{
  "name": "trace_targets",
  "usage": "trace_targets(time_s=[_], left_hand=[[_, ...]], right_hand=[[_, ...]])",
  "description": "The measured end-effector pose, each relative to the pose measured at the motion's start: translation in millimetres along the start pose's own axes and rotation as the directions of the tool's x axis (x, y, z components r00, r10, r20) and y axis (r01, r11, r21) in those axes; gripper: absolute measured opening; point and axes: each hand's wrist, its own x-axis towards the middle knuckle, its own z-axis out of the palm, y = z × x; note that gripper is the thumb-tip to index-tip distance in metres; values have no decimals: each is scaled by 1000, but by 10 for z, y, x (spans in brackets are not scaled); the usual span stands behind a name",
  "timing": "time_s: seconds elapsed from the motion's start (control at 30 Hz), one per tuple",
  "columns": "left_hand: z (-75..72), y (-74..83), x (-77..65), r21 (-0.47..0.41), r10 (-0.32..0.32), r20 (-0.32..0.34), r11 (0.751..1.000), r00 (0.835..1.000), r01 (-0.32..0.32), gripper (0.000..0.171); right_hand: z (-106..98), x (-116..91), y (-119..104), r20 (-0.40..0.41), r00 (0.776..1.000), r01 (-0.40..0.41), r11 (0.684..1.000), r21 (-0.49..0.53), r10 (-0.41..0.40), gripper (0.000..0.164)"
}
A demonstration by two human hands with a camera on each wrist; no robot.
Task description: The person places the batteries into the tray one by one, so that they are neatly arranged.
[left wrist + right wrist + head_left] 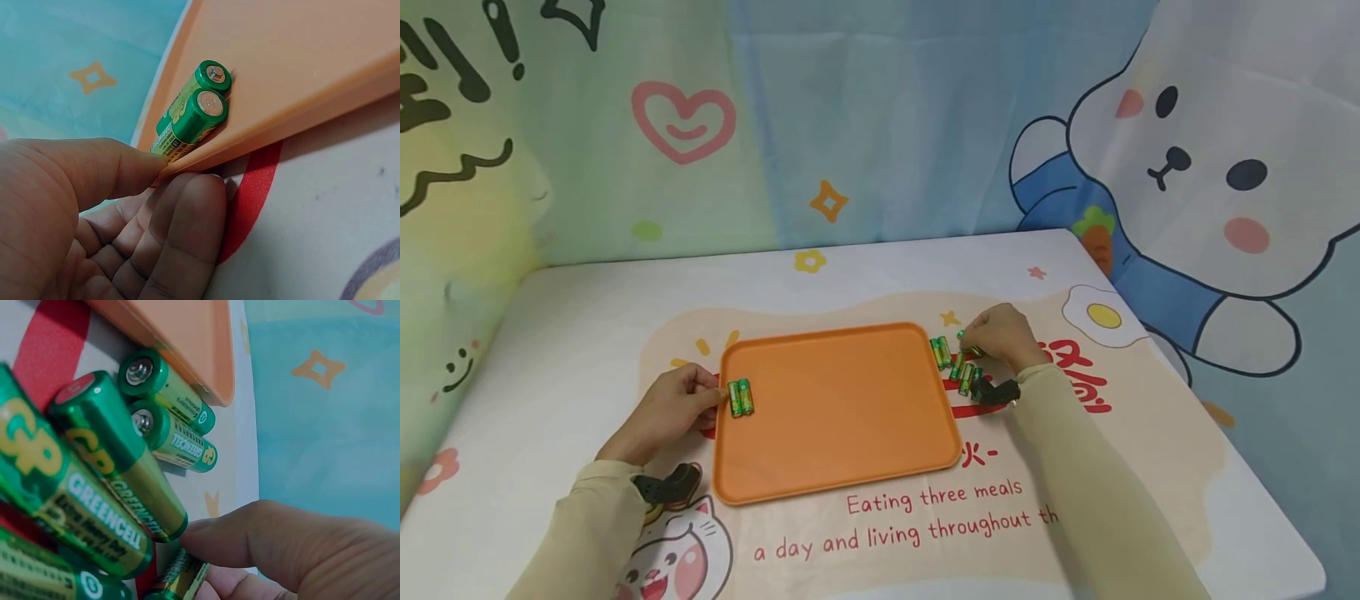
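pinching the adjacent rim of the shallow rectangular orange plastic tray (842,417) between the thumb and curled fingers of the left hand (670,408). pressing with the thumb from the inner side and bracing with the fingers from the outer side, presumably preventing slip across the white-and-beige printed tablecloth (625,292).

carrying two cylindrical green-and-gold batteries (746,397) on the tray floor, just inboard of the left thumb. lying side by side and touching, lengthwise along the rim; facing opposite ways, judging by the raised terminal on one and the flatter end on the other. probably gaining stability against rolling from mutual contact and the raised rim.

pinching one more cylindrical green-and-gold battery (181,578) between the thumb and fingers of the right hand (1000,333), outside the tray, past the rim farthest from the left hand. hiding part of this grip behind the thumb in the right wrist view.

grouping the other loose green-and-gold batteries (944,352) on the tablecloth below and beside the right hand, toward the tray. lying on their sides at mixed angles, including one aligned pair next to the rim. apparently serving short reach for the right fingers.
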Motion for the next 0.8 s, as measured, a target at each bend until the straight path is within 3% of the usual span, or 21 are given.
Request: trace_targets(time_s=[0.13,0.37,0.57,0.8], left_hand=[[-7,-11,0,1,5,-3,1000,1000,-5,21],[-16,-16,4,20,12,-9,1000,1000,-12,21],[-26,-8,3,24,-13,-5,1000,1000,13,21],[-21,-7,7,23,-19,-9,1000,1000,19,21]], right_hand=[[5,-7,-7,3,1000,-4,1000,-18,4,18],[15,-49,-61,21,998,-54,994,99,52,22],[31,-119,-186,52,999,-5,976,218,-7,23],[117,-197,-372,85,996,16,958,286,-42,27]])
